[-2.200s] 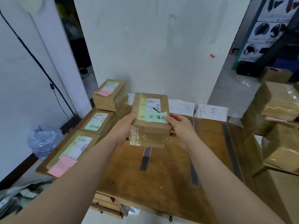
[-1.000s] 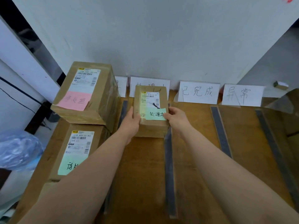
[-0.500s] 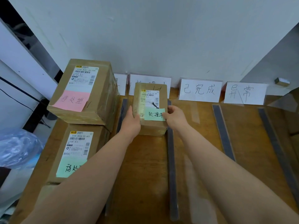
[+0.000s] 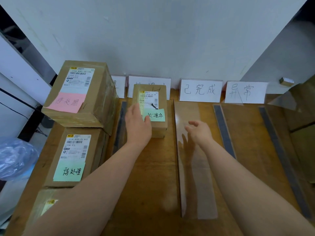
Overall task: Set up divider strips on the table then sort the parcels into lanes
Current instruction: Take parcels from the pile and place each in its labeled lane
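Observation:
A small brown parcel (image 4: pixel 153 99) with a green sticky note stands on the wooden table (image 4: pixel 153 167) in the second lane, against the paper signs at the wall. My left hand (image 4: pixel 138 123) lies flat on its near left top, fingers straight. My right hand (image 4: pixel 199 131) hovers apart from it to the right, fingers loosely spread, holding nothing. Clear divider strips (image 4: pixel 177 150) and dark strips (image 4: pixel 223 132) run front to back between lanes. Stacked in the left lane are larger parcels, one with a pink note (image 4: pixel 80 92) and one with a green note (image 4: pixel 76 155).
White paper lane signs (image 4: pixel 200 90) lean on the wall at the table's back edge. A third parcel (image 4: pixel 46 205) lies at the near left. A blue plastic bag (image 4: pixel 15 157) sits off the table's left side. Brown boxes (image 4: pixel 300 142) crowd the right edge.
The small parcel has been set down in the second lane. My right hand has let go and drawn back to the right. My left hand has shifted onto the parcel's top.

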A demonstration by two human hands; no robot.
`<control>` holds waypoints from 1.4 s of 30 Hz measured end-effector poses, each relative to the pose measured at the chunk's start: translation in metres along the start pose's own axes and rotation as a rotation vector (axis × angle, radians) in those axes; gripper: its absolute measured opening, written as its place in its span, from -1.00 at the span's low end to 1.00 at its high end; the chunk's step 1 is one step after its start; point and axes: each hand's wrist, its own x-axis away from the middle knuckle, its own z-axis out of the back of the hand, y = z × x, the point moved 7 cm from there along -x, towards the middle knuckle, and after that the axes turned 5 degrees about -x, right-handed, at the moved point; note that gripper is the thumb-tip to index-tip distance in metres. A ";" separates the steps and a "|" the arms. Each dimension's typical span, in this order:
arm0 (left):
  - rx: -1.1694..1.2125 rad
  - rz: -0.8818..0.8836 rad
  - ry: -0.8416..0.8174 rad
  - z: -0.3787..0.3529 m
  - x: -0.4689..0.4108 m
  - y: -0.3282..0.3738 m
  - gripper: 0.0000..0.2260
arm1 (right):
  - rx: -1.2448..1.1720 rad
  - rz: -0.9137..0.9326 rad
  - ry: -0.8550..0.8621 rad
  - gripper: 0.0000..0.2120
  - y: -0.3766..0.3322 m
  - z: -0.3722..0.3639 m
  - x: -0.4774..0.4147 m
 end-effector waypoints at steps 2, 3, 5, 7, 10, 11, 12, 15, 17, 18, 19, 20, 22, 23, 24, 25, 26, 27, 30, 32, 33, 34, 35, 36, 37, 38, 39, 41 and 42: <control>0.049 -0.044 -0.035 -0.003 0.013 0.020 -0.63 | -0.016 -0.001 -0.013 -0.60 0.005 0.005 0.005; 0.066 -0.047 -0.081 -0.008 0.020 0.027 -0.67 | -0.024 0.006 -0.018 -0.60 0.006 0.007 0.007; 0.040 -0.017 -0.235 -0.029 0.037 0.031 -0.73 | -0.033 0.010 -0.027 -0.60 0.012 0.013 0.012; -0.027 0.080 -0.413 -0.058 0.055 0.021 -0.72 | -0.003 0.014 -0.032 -0.61 0.019 0.019 0.017; -0.146 0.243 -0.604 -0.091 0.087 -0.001 -0.64 | 0.047 0.006 -0.038 -0.62 0.036 0.029 0.023; -0.168 0.283 -0.651 -0.098 0.096 -0.007 -0.65 | 0.057 -0.002 -0.044 -0.62 0.044 0.032 0.024; -0.179 0.312 -0.684 -0.105 0.104 -0.010 -0.67 | 0.063 -0.010 -0.051 -0.62 0.051 0.035 0.025; -0.107 0.372 -0.701 -0.117 0.115 -0.016 -0.81 | 0.107 -0.008 -0.064 -0.57 0.071 0.042 0.026; -0.039 0.412 -0.680 -0.121 0.116 -0.020 -0.74 | 0.112 -0.022 -0.074 -0.53 0.081 0.045 0.027; -0.038 0.425 -0.669 -0.121 0.116 -0.021 -0.70 | 0.105 -0.027 -0.079 -0.52 0.085 0.045 0.028; -0.036 0.435 -0.657 -0.120 0.117 -0.023 -0.69 | 0.096 -0.025 -0.082 -0.50 0.088 0.045 0.029; -0.028 0.454 -0.645 -0.118 0.117 -0.024 -0.70 | 0.086 -0.020 -0.081 -0.49 0.089 0.044 0.030; -0.001 0.491 -0.626 -0.117 0.118 -0.028 -0.73 | 0.079 -0.002 -0.058 -0.47 0.087 0.044 0.033; 0.002 0.500 -0.618 -0.117 0.118 -0.030 -0.73 | 0.085 0.004 -0.041 -0.48 0.086 0.045 0.034; -0.005 0.503 -0.606 -0.117 0.118 -0.032 -0.74 | 0.082 0.013 -0.033 -0.51 0.084 0.045 0.035; -0.018 0.501 -0.594 -0.116 0.118 -0.034 -0.74 | 0.066 0.017 -0.037 -0.56 0.081 0.044 0.036; -0.034 0.497 -0.584 -0.115 0.118 -0.036 -0.75 | 0.041 0.018 -0.051 -0.63 0.078 0.042 0.037; -0.044 0.492 -0.575 -0.114 0.118 -0.038 -0.77 | 0.019 0.020 -0.067 -0.69 0.076 0.040 0.038; -0.055 0.451 -0.526 -0.105 0.117 -0.036 -0.77 | -0.038 0.053 -0.097 -0.79 0.068 0.037 0.043; -0.082 0.375 -0.446 -0.093 0.111 -0.030 -0.69 | -0.028 0.086 -0.112 -0.80 0.060 0.036 0.047; -0.094 0.326 -0.391 -0.084 0.106 -0.026 -0.64 | -0.024 0.098 -0.118 -0.79 0.056 0.035 0.050; -0.092 0.276 -0.327 -0.073 0.100 -0.019 -0.61 | -0.027 0.104 -0.127 -0.79 0.052 0.034 0.052; -0.081 0.228 -0.252 -0.061 0.095 -0.012 -0.59 | -0.033 0.104 -0.140 -0.78 0.049 0.033 0.055; -0.074 0.183 -0.165 -0.048 0.089 -0.005 -0.56 | -0.035 0.102 -0.156 -0.78 0.046 0.030 0.057; -0.080 0.142 -0.077 -0.035 0.082 0.002 -0.52 | -0.034 0.101 -0.174 -0.78 0.043 0.028 0.058; -0.097 0.107 0.000 -0.023 0.075 0.007 -0.47 | -0.032 0.102 -0.192 -0.79 0.040 0.024 0.059; -0.119 0.083 0.052 -0.014 0.068 0.011 -0.40 | -0.034 0.104 -0.208 -0.81 0.038 0.022 0.060; -0.188 0.067 0.065 -0.006 0.053 0.013 -0.27 | -0.053 0.104 -0.233 -0.85 0.035 0.017 0.060; -0.239 0.072 0.040 -0.007 0.045 0.012 -0.20 | -0.068 0.100 -0.242 -0.84 0.033 0.014 0.060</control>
